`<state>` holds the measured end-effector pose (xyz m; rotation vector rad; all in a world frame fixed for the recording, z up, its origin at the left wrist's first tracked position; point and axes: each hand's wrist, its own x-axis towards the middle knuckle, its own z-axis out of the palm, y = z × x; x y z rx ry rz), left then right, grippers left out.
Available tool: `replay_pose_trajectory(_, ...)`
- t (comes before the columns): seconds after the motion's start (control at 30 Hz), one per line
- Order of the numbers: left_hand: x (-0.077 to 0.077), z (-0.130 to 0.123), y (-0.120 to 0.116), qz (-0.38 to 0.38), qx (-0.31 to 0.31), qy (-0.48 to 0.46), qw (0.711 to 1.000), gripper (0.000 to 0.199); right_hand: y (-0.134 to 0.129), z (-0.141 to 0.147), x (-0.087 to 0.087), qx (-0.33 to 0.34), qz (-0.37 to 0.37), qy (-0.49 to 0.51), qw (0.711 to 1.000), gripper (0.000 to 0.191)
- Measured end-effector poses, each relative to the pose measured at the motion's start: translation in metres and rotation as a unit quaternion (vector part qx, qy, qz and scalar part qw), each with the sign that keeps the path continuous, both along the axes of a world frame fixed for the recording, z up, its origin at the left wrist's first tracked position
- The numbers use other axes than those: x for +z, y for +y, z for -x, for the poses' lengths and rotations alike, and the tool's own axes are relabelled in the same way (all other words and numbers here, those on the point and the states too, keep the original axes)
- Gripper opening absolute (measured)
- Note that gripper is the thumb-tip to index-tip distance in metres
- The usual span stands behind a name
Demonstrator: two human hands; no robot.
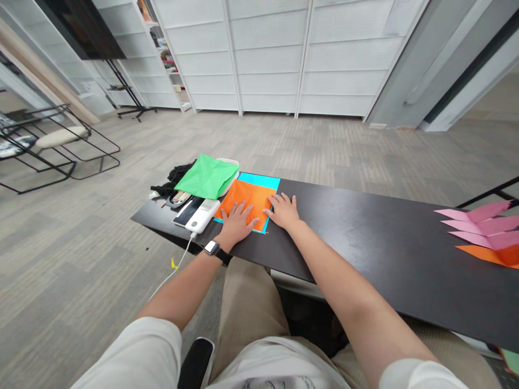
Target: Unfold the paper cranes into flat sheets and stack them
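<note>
An orange sheet of paper [259, 197] with faint creases lies on top of a blue sheet [261, 179] on the dark table. My left hand [238, 222] rests flat on the orange sheet's near left part, fingers spread. At the sheet's right edge, my right hand [285, 209] touches the paper with its fingertips, its palm over the tabletop. Neither hand grasps anything. Just left of the sheets, a crumpled green sheet [207, 177] covers part of a pile of items.
A white power bank [203, 216] with a cable lies by the table's left end, near black cloth [178, 175]. Folded pink paper pieces [482, 224] and an orange one [492, 254] stand at the right. The dark table [365, 237] is narrow. Wire-frame chairs [60, 140] stand at left.
</note>
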<state>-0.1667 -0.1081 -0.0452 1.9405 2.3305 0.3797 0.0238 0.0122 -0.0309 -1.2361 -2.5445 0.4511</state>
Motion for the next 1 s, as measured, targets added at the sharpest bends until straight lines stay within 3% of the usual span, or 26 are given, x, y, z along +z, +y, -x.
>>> replay_pose_trajectory(0.17, 0.013, 0.002, -0.001, 0.0, 0.007, 0.021, 1.0, 0.064, 0.011, -0.057, 0.011, -0.023, -0.047, 0.056, 0.997, 0.05)
replay_pose_trajectory(0.33, 0.036, -0.011, 0.009, -0.055, 0.016, 0.031, 0.998, 0.052, 0.016, -0.17, 0.02, -0.065, -0.084, 0.108, 0.988, 0.038)
replay_pose_trajectory(0.43, 0.049, -0.043, 0.03, -0.124, -0.029, -0.005, 0.992, 0.044, 0.005, -0.24, 0.029, -0.115, -0.071, 0.118, 0.984, 0.03)
replay_pose_trajectory(0.57, 0.059, -0.113, 0.066, -0.179, -0.166, -0.119, 0.962, 0.038, -0.013, -0.323, 0.043, -0.215, -0.058, 0.123, 0.967, 0.027)
replay_pose_trajectory(0.67, 0.058, -0.168, 0.088, -0.179, -0.237, -0.213, 0.931, 0.035, -0.022, -0.391, 0.051, -0.326, -0.093, 0.145, 0.929, 0.03)
replay_pose_trajectory(0.77, 0.047, -0.209, 0.108, -0.13, -0.227, -0.323, 0.909, 0.036, -0.029, -0.46, 0.051, -0.477, -0.145, 0.16, 0.852, 0.032)
replay_pose_trajectory(0.83, 0.036, -0.226, 0.119, -0.084, -0.193, -0.395, 0.894, 0.037, -0.033, -0.497, 0.047, -0.558, -0.15, 0.162, 0.8, 0.038)
replay_pose_trajectory(0.9, 0.024, -0.235, 0.127, -0.056, -0.164, -0.439, 0.882, 0.038, -0.033, -0.522, 0.04, -0.606, -0.139, 0.153, 0.768, 0.048)
replay_pose_trajectory(1.0, 0.009, -0.236, 0.131, -0.058, -0.127, -0.465, 0.874, 0.038, -0.023, -0.537, 0.03, -0.629, -0.116, 0.135, 0.757, 0.056)
